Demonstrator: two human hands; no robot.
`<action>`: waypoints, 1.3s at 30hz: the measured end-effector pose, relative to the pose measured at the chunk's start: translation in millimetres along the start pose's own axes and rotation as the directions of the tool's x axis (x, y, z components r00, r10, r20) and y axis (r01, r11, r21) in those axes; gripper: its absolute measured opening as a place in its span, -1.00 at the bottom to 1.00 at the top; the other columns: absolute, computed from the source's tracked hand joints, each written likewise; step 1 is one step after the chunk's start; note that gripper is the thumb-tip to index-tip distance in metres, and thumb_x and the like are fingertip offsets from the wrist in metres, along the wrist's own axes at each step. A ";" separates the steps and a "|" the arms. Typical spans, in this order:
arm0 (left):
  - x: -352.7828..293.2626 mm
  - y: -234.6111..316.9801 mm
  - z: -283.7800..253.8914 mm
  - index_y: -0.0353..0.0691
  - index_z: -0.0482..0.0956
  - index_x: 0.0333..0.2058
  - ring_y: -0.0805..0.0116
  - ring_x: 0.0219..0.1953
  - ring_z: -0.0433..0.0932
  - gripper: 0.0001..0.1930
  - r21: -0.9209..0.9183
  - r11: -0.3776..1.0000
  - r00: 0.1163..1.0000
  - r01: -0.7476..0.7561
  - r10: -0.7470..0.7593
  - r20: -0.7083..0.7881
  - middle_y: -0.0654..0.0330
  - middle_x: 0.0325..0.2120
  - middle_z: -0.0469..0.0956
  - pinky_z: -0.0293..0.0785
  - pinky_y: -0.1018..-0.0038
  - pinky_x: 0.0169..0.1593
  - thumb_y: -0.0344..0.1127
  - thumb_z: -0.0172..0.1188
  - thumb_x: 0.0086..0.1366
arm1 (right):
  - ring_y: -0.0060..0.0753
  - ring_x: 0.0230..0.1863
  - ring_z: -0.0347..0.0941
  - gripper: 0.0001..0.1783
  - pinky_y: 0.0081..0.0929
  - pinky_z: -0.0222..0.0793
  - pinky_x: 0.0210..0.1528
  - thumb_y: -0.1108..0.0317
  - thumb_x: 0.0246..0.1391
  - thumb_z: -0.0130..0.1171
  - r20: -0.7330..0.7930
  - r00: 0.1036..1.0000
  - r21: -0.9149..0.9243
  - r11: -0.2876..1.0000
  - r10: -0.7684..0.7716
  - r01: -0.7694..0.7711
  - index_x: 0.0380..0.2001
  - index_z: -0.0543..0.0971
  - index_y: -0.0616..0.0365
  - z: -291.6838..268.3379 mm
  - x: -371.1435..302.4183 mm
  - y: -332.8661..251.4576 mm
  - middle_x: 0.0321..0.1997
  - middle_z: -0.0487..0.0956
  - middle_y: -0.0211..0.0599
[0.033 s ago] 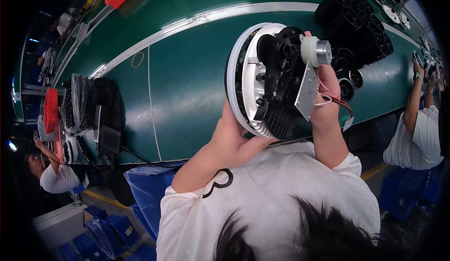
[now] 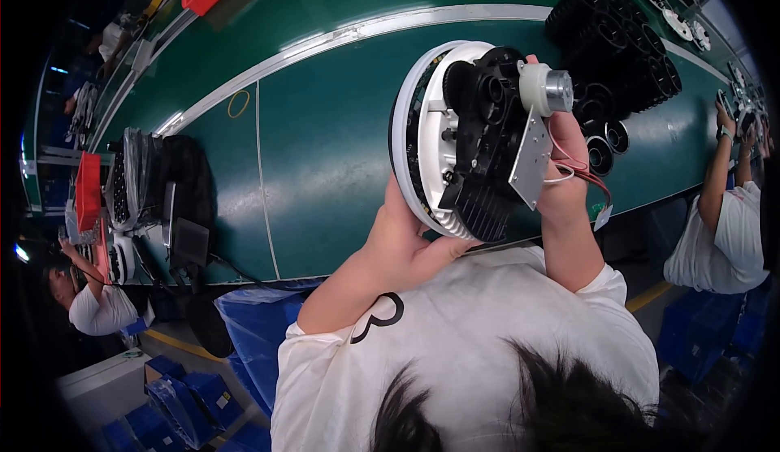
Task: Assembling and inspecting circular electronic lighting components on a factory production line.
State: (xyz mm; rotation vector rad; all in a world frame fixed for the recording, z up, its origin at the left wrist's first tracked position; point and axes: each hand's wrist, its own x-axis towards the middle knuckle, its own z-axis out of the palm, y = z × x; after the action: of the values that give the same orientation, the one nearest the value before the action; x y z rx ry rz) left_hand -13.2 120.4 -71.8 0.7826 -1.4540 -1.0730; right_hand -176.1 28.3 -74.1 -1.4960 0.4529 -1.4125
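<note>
Raised over the bench's near edge is a round motor assembly (image 2: 479,151), tilted on its side. Its white ring-shaped rim (image 2: 404,127) faces left. Black plastic housings and gears fill its middle. On its right side are a flat metal plate (image 2: 530,160) and a motor (image 2: 557,90) with a silver can and a whitish body. My left hand (image 2: 410,237) grips the lower rim, thumb along the underside. Behind the plate and motor, my right hand (image 2: 565,168) supports the right side, its fingers partly hidden. Red and white wires (image 2: 589,177) hang across my right wrist to a small connector piece (image 2: 603,215).
Black cylindrical parts (image 2: 613,46) are stacked at the back right of the green bench (image 2: 333,151). A yellow rubber band (image 2: 238,103) lies left of the middle. At left stand black parts in plastic (image 2: 146,176) and a red bin (image 2: 88,192). Co-workers sit at both sides.
</note>
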 end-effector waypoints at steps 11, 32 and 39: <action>11.9 6.5 -14.1 -0.43 0.12 0.07 0.34 -0.05 0.39 -0.04 -0.314 0.946 0.955 0.085 -0.168 -0.246 0.05 -0.04 0.34 0.31 0.46 -0.01 0.31 0.14 -0.06 | -0.50 -0.07 0.26 -0.27 -0.54 0.15 0.00 0.39 -0.30 0.29 0.126 0.990 0.084 0.994 0.058 -0.068 0.03 0.25 0.14 -4.8 -5.5 -4.7 -0.07 0.34 -0.39; -6.0 -9.3 -12.3 -0.24 0.29 -0.02 0.38 -0.15 0.46 -0.52 -0.789 0.581 0.922 0.199 -0.384 -0.050 0.19 -0.18 0.46 0.42 0.45 -0.13 -0.02 -0.01 0.22 | -0.44 0.10 0.12 -0.31 -0.51 0.02 0.13 0.45 -0.04 0.08 0.017 0.986 -0.038 0.985 -0.166 0.167 0.14 0.01 0.21 34.8 -40.4 34.4 0.08 0.17 -0.25; -5.2 -6.1 -15.0 -0.28 0.24 0.01 0.36 -0.12 0.45 -0.43 -0.706 0.667 0.920 0.239 -0.389 -0.056 0.15 -0.15 0.42 0.43 0.44 -0.11 -0.02 0.10 0.16 | -0.40 0.05 0.17 -0.38 -0.46 0.09 0.07 0.41 -0.04 0.10 0.052 0.986 0.204 0.965 0.157 -0.164 0.08 0.10 0.22 22.2 -35.3 47.3 0.06 0.21 -0.20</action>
State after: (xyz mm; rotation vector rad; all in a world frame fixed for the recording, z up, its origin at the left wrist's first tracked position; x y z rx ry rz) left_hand 1.7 120.0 -79.8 0.5737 -0.6396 -1.6208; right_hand -148.5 44.6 -128.4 -1.2839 0.3829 -1.2633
